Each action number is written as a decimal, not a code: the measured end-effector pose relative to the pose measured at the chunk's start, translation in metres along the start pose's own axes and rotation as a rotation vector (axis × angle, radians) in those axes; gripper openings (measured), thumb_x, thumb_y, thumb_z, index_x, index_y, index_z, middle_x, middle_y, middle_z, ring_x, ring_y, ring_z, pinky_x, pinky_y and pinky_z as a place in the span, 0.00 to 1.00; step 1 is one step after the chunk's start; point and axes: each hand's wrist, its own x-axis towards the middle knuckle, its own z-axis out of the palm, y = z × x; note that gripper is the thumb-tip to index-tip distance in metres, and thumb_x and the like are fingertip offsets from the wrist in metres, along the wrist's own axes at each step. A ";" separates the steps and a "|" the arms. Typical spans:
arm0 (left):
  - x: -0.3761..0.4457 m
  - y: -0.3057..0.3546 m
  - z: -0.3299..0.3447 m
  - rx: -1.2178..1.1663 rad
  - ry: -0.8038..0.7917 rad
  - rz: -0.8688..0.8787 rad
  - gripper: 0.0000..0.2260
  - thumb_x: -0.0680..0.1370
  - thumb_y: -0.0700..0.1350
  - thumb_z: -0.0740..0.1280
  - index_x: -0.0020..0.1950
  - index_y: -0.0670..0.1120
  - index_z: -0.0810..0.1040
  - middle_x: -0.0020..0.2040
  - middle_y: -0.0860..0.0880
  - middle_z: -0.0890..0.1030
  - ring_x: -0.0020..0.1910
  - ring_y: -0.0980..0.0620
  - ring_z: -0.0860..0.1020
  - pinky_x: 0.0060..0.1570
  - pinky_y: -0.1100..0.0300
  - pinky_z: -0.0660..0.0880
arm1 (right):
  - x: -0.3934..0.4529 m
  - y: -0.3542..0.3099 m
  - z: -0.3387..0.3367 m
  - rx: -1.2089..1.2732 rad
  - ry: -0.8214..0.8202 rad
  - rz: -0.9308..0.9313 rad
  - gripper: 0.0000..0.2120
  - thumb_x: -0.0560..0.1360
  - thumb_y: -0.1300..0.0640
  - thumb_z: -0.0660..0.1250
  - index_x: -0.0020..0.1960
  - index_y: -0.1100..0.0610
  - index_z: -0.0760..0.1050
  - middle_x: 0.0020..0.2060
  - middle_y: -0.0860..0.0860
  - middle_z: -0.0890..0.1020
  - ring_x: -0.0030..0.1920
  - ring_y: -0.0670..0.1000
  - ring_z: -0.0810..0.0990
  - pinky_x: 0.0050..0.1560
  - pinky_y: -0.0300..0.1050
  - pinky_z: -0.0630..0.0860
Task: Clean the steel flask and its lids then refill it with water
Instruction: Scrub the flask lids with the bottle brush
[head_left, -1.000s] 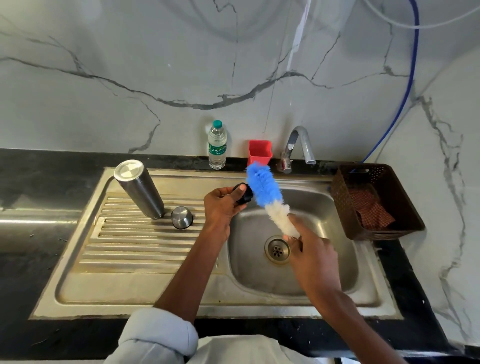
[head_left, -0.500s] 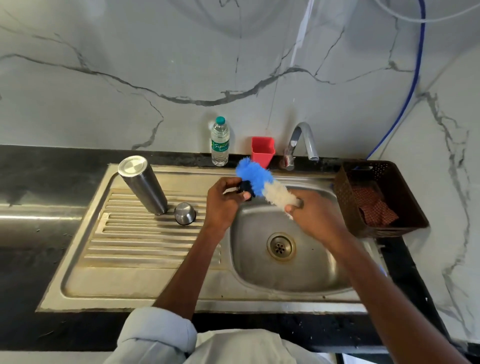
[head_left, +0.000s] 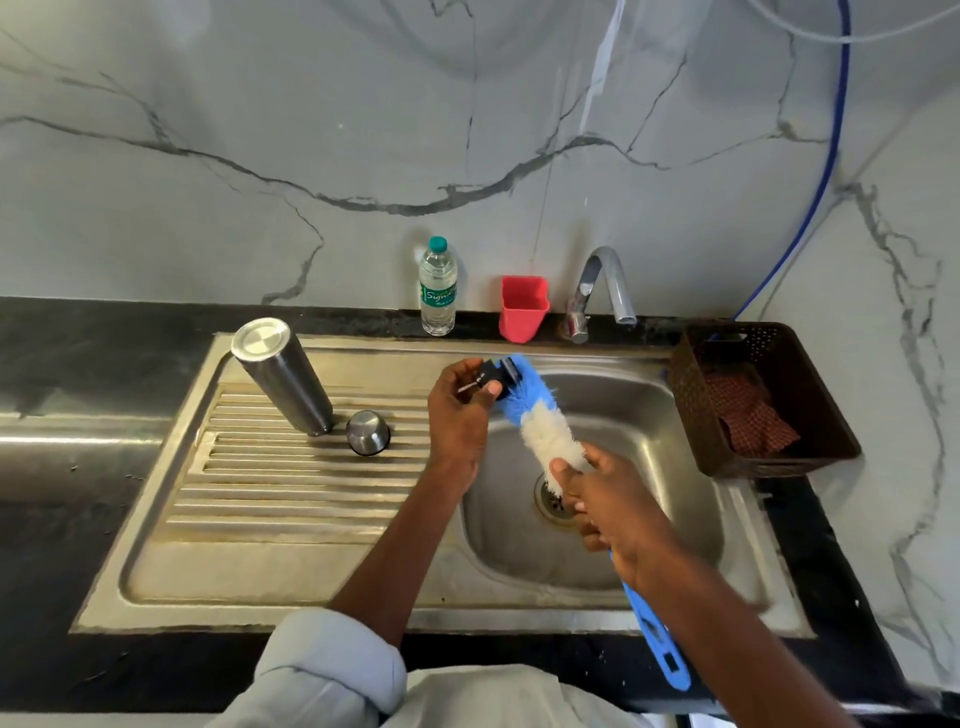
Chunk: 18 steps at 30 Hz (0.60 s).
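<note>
Drawn back, right hand (head_left: 618, 512) scrubs black lid (head_left: 493, 375) with brush (head_left: 540, 421).

Bright, even light; glare on the counter (head_left: 78, 439); wide-angle bending at edges.

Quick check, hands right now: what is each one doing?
Left hand: grips the small black inner lid.
Right hand: grips the blue and white bottle brush, its bristles against the lid.

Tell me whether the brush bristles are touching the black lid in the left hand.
Touching. The head view shows the blue bristles of the brush pressed against the black lid that the left hand pinches; no gap shows between them.
</note>
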 end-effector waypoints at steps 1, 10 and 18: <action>0.002 -0.002 -0.002 0.003 -0.015 0.000 0.14 0.77 0.31 0.72 0.61 0.38 0.80 0.53 0.46 0.85 0.54 0.48 0.83 0.49 0.62 0.81 | -0.003 0.001 0.000 -0.071 0.065 -0.067 0.07 0.81 0.58 0.66 0.55 0.47 0.78 0.27 0.48 0.72 0.22 0.44 0.64 0.23 0.36 0.60; 0.004 0.000 -0.016 -0.082 -0.115 -0.040 0.12 0.79 0.31 0.71 0.62 0.40 0.81 0.59 0.39 0.85 0.61 0.38 0.83 0.61 0.45 0.81 | -0.014 -0.004 -0.001 -0.856 0.400 -0.540 0.27 0.79 0.60 0.65 0.75 0.42 0.67 0.52 0.55 0.85 0.49 0.60 0.83 0.44 0.52 0.77; 0.008 0.003 -0.018 0.013 -0.081 -0.070 0.11 0.78 0.33 0.73 0.60 0.40 0.83 0.55 0.41 0.87 0.55 0.40 0.86 0.60 0.43 0.82 | -0.029 -0.020 0.004 -1.207 0.350 -0.476 0.32 0.79 0.60 0.61 0.77 0.38 0.56 0.52 0.55 0.83 0.49 0.61 0.83 0.43 0.54 0.77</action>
